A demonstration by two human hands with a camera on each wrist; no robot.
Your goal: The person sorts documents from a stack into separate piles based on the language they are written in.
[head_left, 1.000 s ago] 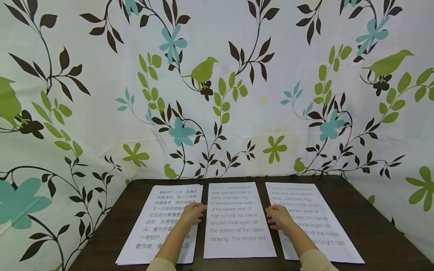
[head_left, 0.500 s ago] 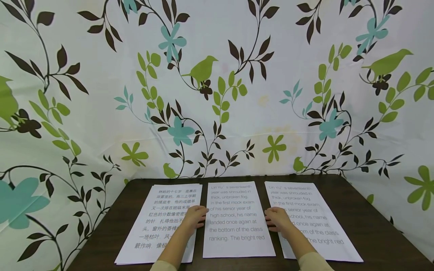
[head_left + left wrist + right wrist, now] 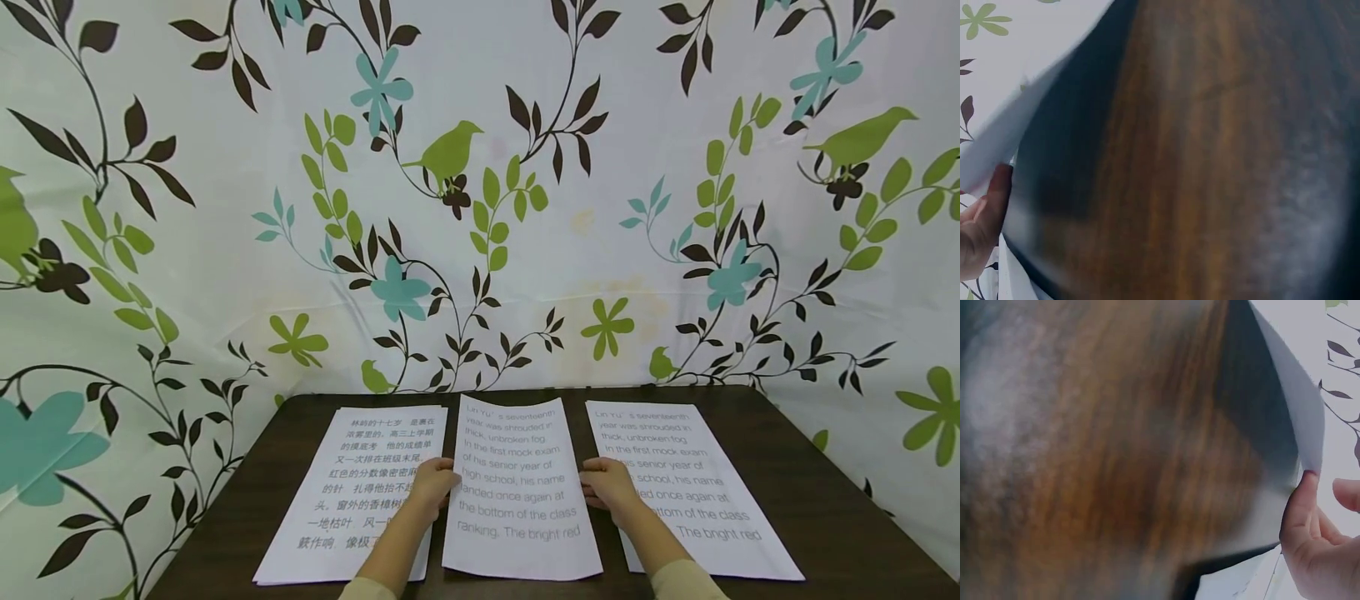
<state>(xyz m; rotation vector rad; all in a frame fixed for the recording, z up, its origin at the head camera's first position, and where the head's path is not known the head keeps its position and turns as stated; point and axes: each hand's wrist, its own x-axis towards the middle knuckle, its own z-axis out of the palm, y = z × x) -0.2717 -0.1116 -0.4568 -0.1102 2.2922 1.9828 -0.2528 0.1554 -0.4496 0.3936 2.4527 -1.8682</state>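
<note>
A white sheet of paper [image 3: 517, 492] with printed English text is held up a little off the table, slightly bowed, between both hands. My left hand [image 3: 435, 485] pinches its left edge near mid-height, fingers partly hidden behind the sheet. At the opposite edge my right hand [image 3: 609, 485] grips the paper in the same way. The left wrist view has the left hand [image 3: 984, 222] at the edge of the raised paper [image 3: 1041, 75], with brown table beneath. In the right wrist view, a finger of the right hand [image 3: 1316, 544] touches the paper's curved edge [image 3: 1300, 394].
Left of the held sheet lies a stack of papers with Chinese text [image 3: 337, 517], partly under the left forearm. On the right is another paper with English text [image 3: 720, 525], partly covered by the right arm. The dark table [image 3: 817, 500] meets a patterned cloth [image 3: 562, 250] behind.
The middle sheet lay flat before; now it is lifted off the table and bends slightly. Both hands have moved slightly inward and taken hold of its side edges.
</note>
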